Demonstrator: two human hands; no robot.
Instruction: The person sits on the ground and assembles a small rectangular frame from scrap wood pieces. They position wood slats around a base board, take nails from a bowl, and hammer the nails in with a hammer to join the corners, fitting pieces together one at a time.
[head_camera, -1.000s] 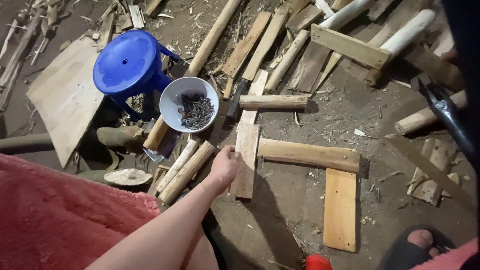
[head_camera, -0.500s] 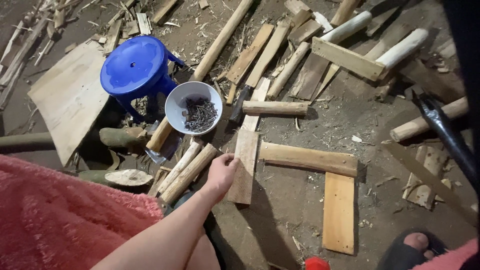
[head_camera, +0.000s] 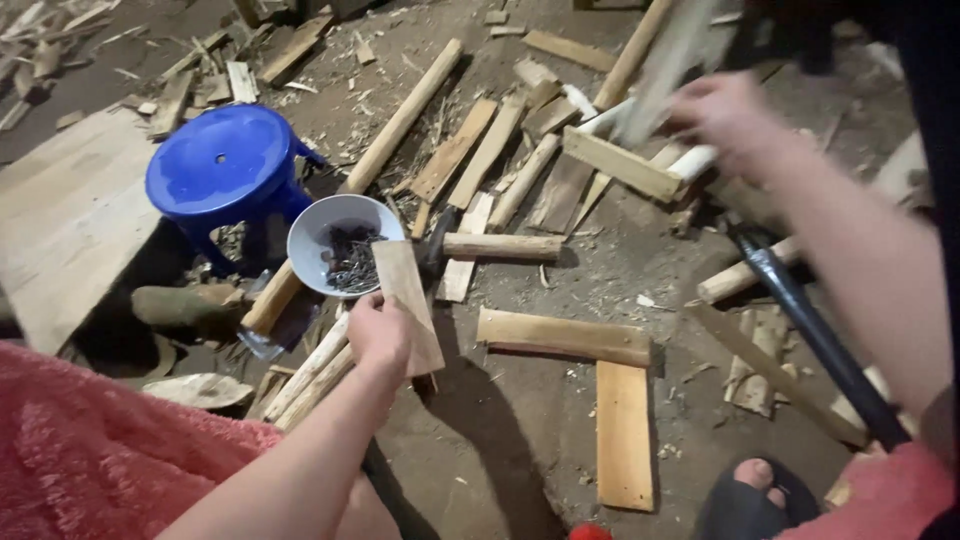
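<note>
I see the left hand (head_camera: 378, 335) clamped on the near end of a short flat board (head_camera: 408, 300), pale, rough-sawn, tilted up off the dirt floor (head_camera: 520, 440) at centre-left, its far end just beside a grey bowl (head_camera: 335, 230) of dark nails. The right hand (head_camera: 725, 115), far right, is closed around a blurred pale stick (head_camera: 665, 60).
</note>
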